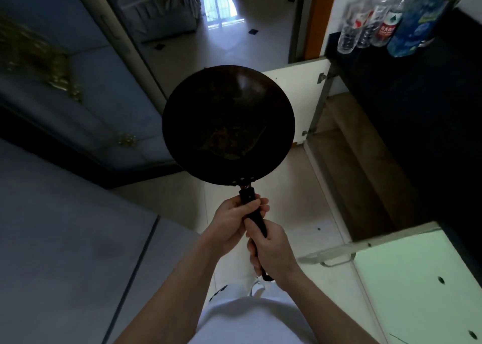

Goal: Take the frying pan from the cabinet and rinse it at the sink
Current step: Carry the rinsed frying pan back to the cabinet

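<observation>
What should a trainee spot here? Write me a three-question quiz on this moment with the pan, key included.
1. True or false: only the right hand holds the frying pan.
2. Which hand grips the handle nearer the bowl? A. left hand B. right hand C. neither
3. Fill in: the white cabinet door beyond the pan stands ____.

Key: 1. False, both hands grip the handle. 2. A. 3. open.
</observation>
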A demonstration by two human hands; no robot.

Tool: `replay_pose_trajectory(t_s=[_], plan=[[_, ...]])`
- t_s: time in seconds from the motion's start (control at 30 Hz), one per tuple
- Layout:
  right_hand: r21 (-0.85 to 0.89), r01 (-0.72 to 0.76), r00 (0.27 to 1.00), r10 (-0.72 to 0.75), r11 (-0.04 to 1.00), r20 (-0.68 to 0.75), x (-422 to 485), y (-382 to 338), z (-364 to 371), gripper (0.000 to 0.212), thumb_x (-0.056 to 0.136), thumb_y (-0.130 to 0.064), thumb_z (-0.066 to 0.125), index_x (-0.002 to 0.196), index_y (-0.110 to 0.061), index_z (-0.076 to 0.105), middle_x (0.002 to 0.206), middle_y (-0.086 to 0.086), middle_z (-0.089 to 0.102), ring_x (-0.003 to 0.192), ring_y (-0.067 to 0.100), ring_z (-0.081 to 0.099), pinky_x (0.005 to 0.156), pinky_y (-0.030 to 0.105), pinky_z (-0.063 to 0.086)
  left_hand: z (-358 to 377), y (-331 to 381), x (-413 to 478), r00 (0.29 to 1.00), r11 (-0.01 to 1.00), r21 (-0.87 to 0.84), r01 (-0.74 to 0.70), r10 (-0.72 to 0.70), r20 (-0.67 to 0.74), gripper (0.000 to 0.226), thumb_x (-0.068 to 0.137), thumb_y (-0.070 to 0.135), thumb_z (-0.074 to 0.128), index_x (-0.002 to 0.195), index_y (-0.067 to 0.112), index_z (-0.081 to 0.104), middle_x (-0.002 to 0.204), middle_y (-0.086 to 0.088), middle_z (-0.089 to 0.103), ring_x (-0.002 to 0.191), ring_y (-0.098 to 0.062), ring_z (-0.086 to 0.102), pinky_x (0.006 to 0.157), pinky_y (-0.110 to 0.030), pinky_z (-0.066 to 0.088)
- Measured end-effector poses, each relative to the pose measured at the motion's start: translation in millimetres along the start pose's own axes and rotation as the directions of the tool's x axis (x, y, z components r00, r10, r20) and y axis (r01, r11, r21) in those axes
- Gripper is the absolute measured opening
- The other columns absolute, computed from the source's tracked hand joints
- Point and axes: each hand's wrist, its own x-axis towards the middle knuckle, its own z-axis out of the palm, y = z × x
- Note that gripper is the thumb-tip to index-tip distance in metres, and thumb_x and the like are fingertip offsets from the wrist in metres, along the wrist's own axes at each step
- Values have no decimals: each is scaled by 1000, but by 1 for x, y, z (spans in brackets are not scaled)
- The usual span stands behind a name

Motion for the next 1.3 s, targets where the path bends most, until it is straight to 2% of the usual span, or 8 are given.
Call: replay_pose_trajectory(t_s=[0.3,0.53,0.73,0.87,1.03,1.13,1.2,1.3], plan=[[56,14,980,-2,998,-197,66,-41,-45,33,103,-26,54,75,-9,54,53,7,53,35,20,45,37,28,40,58,50,92,985,985,133,109,-125,116,33,93,-1,57,123,-13,55,108,-16,70,91,-18,70,81,-25,56],[94,21,904,21,995,-427,96,-58,-72,34,102,-30,56,72,-13,55,52,5,52,37,18,46,39,29,40,102,64,152,927,944,234,234,-290,240,30,91,1,58,119,-10,57,103,-18,70,89,-20,71,77,-25,57],[164,14,764,95,986,-638,137,-77,-89,37,103,-27,53,79,1,56,54,9,55,36,22,47,36,31,40,144,84,211,828,861,438,259,-431,358,26,91,-2,58,115,-11,59,99,-17,72,91,-23,70,83,-29,58],[249,48,633,163,967,-757,171,-97,-85,32,103,-23,52,80,-2,57,53,8,55,35,21,44,34,30,37,163,108,250,731,776,558,294,-559,392,24,91,-3,58,114,-9,61,100,-18,71,90,-26,69,80,-29,59],[347,136,499,239,928,-833,218,-123,-77,31,103,-23,53,78,-5,58,54,9,53,35,19,42,34,28,36,180,134,291,631,677,687,264,-660,409,16,92,-2,58,106,-4,64,98,-18,70,90,-26,67,78,-29,57],[363,167,469,250,917,-847,227,-126,-77,33,103,-26,54,78,-5,57,54,8,52,36,19,43,34,27,36,186,142,300,597,641,730,237,-689,412,17,92,1,59,108,-4,63,97,-16,71,93,-28,66,84,-33,55],[355,162,436,256,921,-863,233,-128,-78,34,103,-27,53,77,-6,57,53,8,53,37,19,44,36,27,37,189,144,308,552,605,765,221,-724,414,20,92,2,59,111,-4,62,98,-16,71,94,-29,64,87,-35,52],[312,113,381,249,944,-891,237,-126,-83,37,103,-30,54,73,-8,58,52,5,56,39,18,48,39,29,40,199,139,314,522,589,769,248,-750,406,25,92,-1,58,115,-9,60,100,-19,69,92,-28,66,83,-32,56]])
